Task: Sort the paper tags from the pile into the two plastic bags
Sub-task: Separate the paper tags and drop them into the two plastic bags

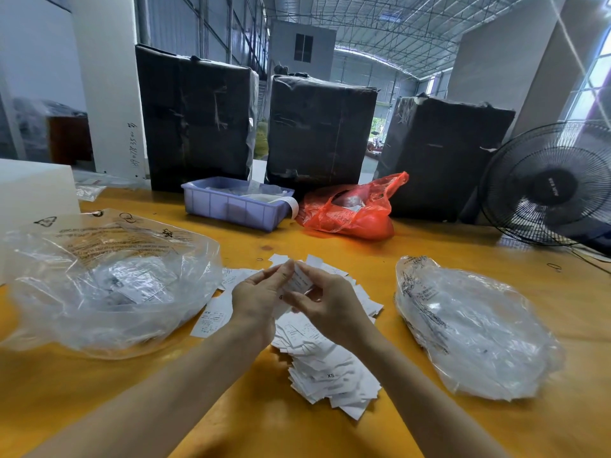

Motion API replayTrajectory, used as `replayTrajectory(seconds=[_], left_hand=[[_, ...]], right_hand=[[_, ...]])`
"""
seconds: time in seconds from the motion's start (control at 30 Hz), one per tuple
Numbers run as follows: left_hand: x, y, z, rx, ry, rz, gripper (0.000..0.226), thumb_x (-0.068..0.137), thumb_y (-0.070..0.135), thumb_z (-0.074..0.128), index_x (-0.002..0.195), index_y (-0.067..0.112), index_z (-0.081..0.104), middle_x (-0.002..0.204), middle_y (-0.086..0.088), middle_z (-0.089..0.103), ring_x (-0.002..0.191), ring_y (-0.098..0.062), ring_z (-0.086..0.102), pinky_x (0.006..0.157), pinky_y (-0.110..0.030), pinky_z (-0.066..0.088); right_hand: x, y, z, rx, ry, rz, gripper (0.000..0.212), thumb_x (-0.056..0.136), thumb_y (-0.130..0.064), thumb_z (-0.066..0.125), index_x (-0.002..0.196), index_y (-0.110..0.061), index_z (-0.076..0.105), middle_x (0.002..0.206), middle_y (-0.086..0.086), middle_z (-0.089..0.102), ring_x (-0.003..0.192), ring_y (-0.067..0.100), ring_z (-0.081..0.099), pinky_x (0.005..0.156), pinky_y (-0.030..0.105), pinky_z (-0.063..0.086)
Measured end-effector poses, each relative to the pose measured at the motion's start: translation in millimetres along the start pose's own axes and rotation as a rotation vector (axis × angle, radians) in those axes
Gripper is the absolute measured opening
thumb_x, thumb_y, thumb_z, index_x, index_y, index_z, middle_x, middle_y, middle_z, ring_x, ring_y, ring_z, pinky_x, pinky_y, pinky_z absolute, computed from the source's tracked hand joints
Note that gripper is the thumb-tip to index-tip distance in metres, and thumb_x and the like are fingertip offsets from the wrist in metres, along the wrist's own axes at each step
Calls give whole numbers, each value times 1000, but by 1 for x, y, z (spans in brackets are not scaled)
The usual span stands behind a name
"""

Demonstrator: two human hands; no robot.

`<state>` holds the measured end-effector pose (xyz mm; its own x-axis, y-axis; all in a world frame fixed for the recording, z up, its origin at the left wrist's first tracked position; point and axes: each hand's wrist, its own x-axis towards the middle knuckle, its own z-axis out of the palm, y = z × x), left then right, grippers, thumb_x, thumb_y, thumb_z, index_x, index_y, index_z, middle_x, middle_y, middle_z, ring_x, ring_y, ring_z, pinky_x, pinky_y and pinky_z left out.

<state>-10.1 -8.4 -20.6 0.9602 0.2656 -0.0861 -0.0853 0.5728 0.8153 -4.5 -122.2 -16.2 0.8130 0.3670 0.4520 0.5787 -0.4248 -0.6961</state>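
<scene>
In the head view, the only 1 we have, we see both hands raised at the centre of the frame, just above the pile of paper tags. The left hand and the right hand meet on 1 small tag, fingers curled and pinching it from either side. We judge it is held up and turned toward the camera so its print can be read before a bag is chosen; what the print says is too small for us to tell.

The pile spreads over the yellow table from the centre toward the lower middle, directly beneath the wrists, which keeps every pick short. A tag marked XS lies face up near its lower edge.

The 2 clear plastic bags flank the pile. The left bag, at middle left, is puffed up with its mouth toward the pile, and tags already show inside. The right bag, at middle right, lies flatter, and we cannot tell what it holds. We think 1 bag on each side lets each hand drop into its own bag without crossing.

Behind them, at upper centre, stand a purple bin and a red bag; a black fan sits at the right edge
</scene>
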Motion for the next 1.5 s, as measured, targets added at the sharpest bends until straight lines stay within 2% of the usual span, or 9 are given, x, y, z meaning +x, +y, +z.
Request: replayTrajectory(seconds=[0.1, 0.2, 0.43, 0.57, 0.8, 0.9, 0.97, 1.23, 1.5], left_hand=[[-1, 0, 0, -14, -5, -19, 10, 78, 11, 70, 82, 5, 63, 80, -14, 66, 67, -23, 63, 60, -36, 54], [-1, 1, 0, -14, -14, -16, 10, 80, 12, 69, 81, 3, 63, 74, -13, 65, 67, -25, 61, 48, -29, 55], [-2, 2, 1, -41, -78, -48, 21, 86, 15, 64, 104, 5, 60, 91, -17, 63, 74, -24, 60, 62, -33, 52], [-3, 6, -1, -7, -139, -86, 6, 86, 17, 64, 87, 14, 59, 76, -7, 64, 56, -14, 63, 43, -20, 48], [4, 12, -7, 391, -236, -230, 35, 83, 44, 62, 96, 12, 68, 87, -6, 70, 80, -20, 57, 67, -28, 42], [7, 11, -11, 455, -268, -161, 19, 79, 21, 72, 91, 6, 70, 73, -5, 67, 69, -15, 56, 53, -19, 45], [10, 10, -12, 459, -224, -99, 9, 77, 11, 74, 84, 7, 70, 73, -7, 69, 72, -18, 60, 62, -23, 50], [10, 24, -16, 719, -334, -54, 16, 76, 17, 77, 85, 5, 72, 72, -7, 66, 64, -13, 58, 60, -21, 47], [29, 126, -64, 1140, 77, 273, 5, 82, 13, 71, 85, 11, 68, 78, -1, 64, 68, -7, 59, 49, -14, 44]], right_hand=[[1, 0, -3, 27, 64, 50, 59, 83, -9, 71, 137, -10, 47, 95, 10, 68, 80, 20, 69, 78, 35, 57], [0, -1, -5, 66, 131, 39, 43, 81, -8, 72, 123, -9, 59, 86, 12, 70, 76, 23, 69, 76, 42, 56], [0, -1, -4, 104, 104, 6, 36, 76, -11, 77, 111, -9, 68, 91, 13, 71, 77, 27, 69, 74, 41, 58], [2, 0, -9, 245, 108, 66, 21, 78, -1, 73, 99, -2, 70, 83, 14, 71, 68, 16, 68, 68, 29, 57], [5, 5, -24, 428, 223, 240, 4, 82, 1, 67, 83, 4, 70, 65, 5, 65, 47, -2, 57, 48, 9, 42], [5, 6, -26, 449, 241, 305, 6, 84, -2, 67, 86, 4, 69, 67, 7, 65, 48, 1, 58, 46, 9, 42], [5, 6, -27, 448, 233, 329, 12, 85, -10, 68, 89, 1, 69, 69, 6, 67, 51, 5, 59, 47, 8, 42], [4, 4, -21, 450, 194, 399, 5, 80, -14, 73, 77, -11, 72, 61, -2, 68, 52, 1, 58, 48, 7, 43], [4, 3, -33, 370, 211, 435, 4, 85, -12, 67, 84, -10, 71, 70, 3, 73, 64, 13, 64, 58, 19, 42]])
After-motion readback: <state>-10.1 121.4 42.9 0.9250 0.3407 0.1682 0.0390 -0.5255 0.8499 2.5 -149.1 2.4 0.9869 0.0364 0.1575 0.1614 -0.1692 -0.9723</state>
